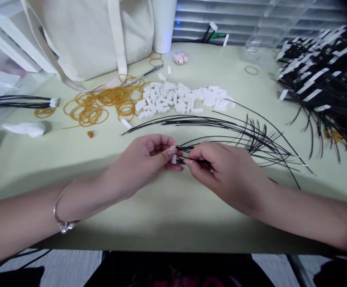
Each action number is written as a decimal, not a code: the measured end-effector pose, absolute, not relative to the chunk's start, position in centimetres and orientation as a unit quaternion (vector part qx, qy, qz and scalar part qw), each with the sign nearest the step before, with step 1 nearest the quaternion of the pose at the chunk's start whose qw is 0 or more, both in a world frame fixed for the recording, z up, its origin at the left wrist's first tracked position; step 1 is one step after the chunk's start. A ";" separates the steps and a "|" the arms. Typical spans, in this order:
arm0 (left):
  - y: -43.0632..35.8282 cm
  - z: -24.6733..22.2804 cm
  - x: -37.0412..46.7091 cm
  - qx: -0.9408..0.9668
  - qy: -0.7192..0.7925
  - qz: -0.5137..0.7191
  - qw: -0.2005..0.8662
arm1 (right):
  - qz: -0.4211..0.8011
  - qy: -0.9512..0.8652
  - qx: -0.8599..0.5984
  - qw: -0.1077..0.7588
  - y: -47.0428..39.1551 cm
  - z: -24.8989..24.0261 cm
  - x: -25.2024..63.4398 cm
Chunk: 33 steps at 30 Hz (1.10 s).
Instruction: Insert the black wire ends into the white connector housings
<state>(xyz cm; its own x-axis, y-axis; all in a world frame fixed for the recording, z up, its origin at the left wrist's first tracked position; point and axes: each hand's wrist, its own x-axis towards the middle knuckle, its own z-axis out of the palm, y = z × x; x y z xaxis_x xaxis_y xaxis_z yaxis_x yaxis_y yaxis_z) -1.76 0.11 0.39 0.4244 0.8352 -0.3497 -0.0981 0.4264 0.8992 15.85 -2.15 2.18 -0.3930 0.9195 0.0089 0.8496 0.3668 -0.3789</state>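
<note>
Near the middle of the table, my left hand point(149, 159) pinches a small white connector point(174, 155) between thumb and fingers. Several black wires run from the connector's right side. Just right of it, my right hand point(224, 167) has thumb and forefinger closed on a black wire point(185, 161) close to the connector. More loose black wires point(221, 121) with metal tips lie behind and to the right of my hands. A pile of white connectors point(176, 97) lies beyond them.
Yellow rubber bands point(101, 105) and a pen point(143, 75) lie back left, before a cloth bag point(92, 36). A white cylinder point(163, 26) stands behind. Bundled black wires with white connectors point(326, 79) are heaped at right; another bundle point(18, 102) lies left.
</note>
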 end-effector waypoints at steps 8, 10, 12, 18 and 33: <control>0.3 0.7 -1.8 0.368 0.413 0.342 0.760 | 0.103 -0.837 -0.511 0.167 -2.3 1.8 16.1; 0.2 0.6 -1.8 0.366 0.403 0.347 0.764 | 0.098 -0.836 -0.509 0.179 -2.4 1.7 16.0; 0.2 0.5 -1.9 0.365 0.393 0.348 0.769 | 0.095 -0.834 -0.510 0.188 -2.6 1.7 16.0; 0.2 0.1 -1.9 0.361 0.392 0.351 0.770 | 0.104 -0.840 -0.503 0.175 -2.6 1.8 15.9; 0.1 0.4 -1.6 0.422 0.427 0.320 0.732 | 0.076 -0.855 -0.493 0.143 -2.4 2.3 15.8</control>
